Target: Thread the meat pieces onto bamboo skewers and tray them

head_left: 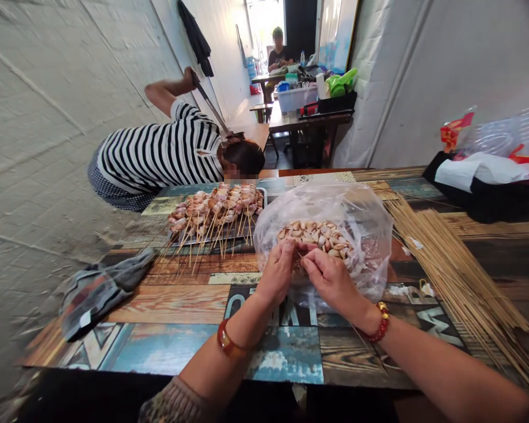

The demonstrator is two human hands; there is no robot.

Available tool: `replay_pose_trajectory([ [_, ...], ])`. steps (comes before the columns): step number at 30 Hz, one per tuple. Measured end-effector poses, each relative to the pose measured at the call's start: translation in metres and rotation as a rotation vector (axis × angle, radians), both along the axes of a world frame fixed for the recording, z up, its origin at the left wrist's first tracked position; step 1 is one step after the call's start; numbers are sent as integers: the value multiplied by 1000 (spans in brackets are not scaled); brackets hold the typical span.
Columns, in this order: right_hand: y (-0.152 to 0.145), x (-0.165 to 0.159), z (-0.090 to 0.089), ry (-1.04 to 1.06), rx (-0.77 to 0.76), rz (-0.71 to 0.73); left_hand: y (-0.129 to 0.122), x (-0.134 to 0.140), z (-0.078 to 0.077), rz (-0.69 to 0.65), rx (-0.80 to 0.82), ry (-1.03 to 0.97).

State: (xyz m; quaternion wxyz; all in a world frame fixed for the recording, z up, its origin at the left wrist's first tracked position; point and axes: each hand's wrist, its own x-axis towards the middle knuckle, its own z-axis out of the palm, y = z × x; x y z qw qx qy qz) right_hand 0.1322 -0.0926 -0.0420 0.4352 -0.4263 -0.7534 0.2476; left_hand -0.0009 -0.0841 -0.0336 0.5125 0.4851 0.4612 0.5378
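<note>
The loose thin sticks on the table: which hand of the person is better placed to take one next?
The right hand, probably: it is nearer to the loose sticks, which lie right of the plastic bag; the left hand is farther away.

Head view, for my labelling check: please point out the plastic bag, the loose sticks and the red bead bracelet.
Plastic bag (pixel 372 226): head view, its right wall.
Loose sticks (pixel 462 283): head view, middle of the pile.
Red bead bracelet (pixel 383 330): head view, its beads.
</note>
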Motion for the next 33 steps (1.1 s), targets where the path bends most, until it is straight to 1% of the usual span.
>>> replay_pose_trajectory([
  [3,1,-1,0,-13,-6,4,-1,3,0,-73,-26,-84],
  [7,6,-2,1,11,18,-24,-4,8,-5,-80,-62,-105],
  [9,8,-2,1,21,8,-28,-4,8,-5,-104,-72,-152],
  [13,9,0,2,79,-82,-11,-2,3,6,-252,-99,-357],
  [15,9,1,3,123,-111,6,-1,1,11,-285,-154,-484],
  [17,8,2,3,133,-120,21,-1,1,13,-286,-188,-532],
  [20,7,2,6,113,-131,26,-3,2,10,-268,-166,-470],
  [23,6,2,7,100,-128,55,-3,2,4,-212,-140,-417],
  [26,5,1,6,42,-124,88,-2,1,1,-167,-134,-350],
  [30,4,1,2,-31,-85,88,-2,1,4,-136,-140,-305],
  [33,3,1,2,-30,-27,80,-3,2,8,-153,-116,-287],
])
